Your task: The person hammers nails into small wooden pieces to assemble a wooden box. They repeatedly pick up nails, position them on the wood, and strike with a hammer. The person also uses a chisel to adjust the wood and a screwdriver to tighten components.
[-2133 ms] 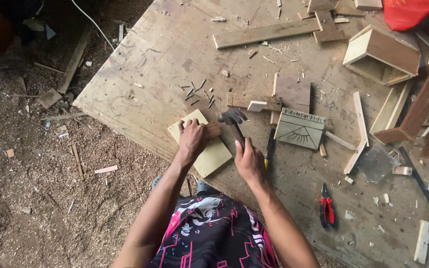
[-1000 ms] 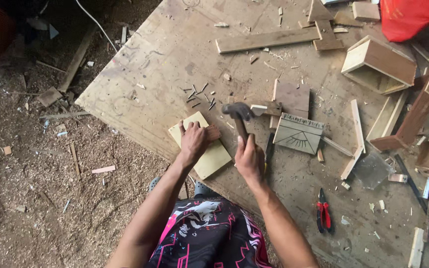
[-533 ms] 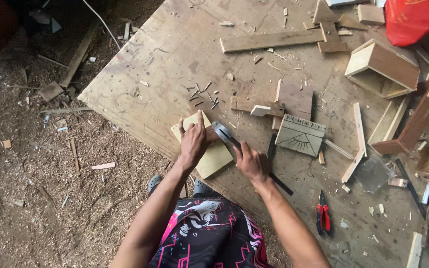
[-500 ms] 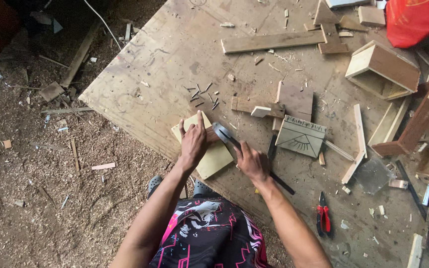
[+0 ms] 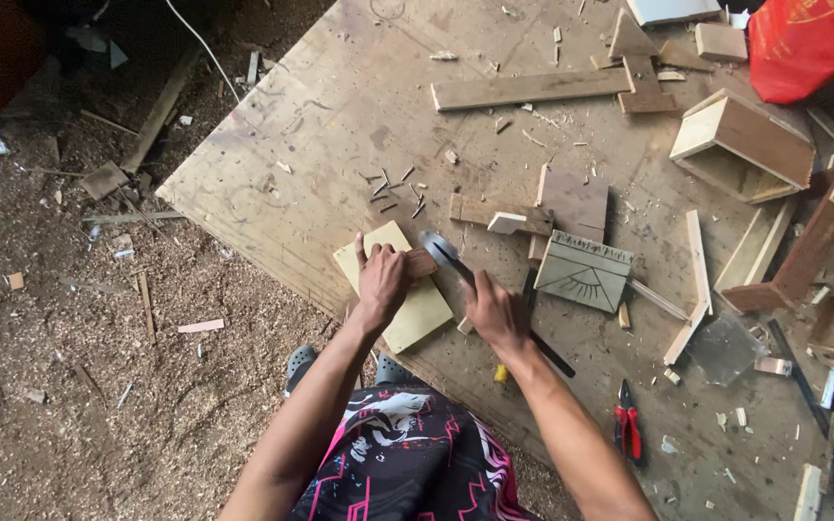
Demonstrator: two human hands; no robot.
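Your pale wood panel [image 5: 415,307] lies flat at the near edge of the table [image 5: 340,106]; it looks light and stiff, likely to skate unless pinned from above. Your left hand [image 5: 381,278] presses on it and pinches a small brown block [image 5: 421,261], while your right hand [image 5: 496,311] is clenched around the hammer [image 5: 444,253] handle, head low beside the block.

A worn plywood workbench [image 5: 340,106] stands over a floor [image 5: 79,386] strewn with sawdust and offcuts. On the bench lie a pale wooden board [image 5: 417,309] at the near edge, a scatter of nails [image 5: 396,188], a long wooden slat [image 5: 523,89], an open wooden box [image 5: 740,145], a grey panel with scribed lines [image 5: 583,273], and red-handled pliers [image 5: 627,431].
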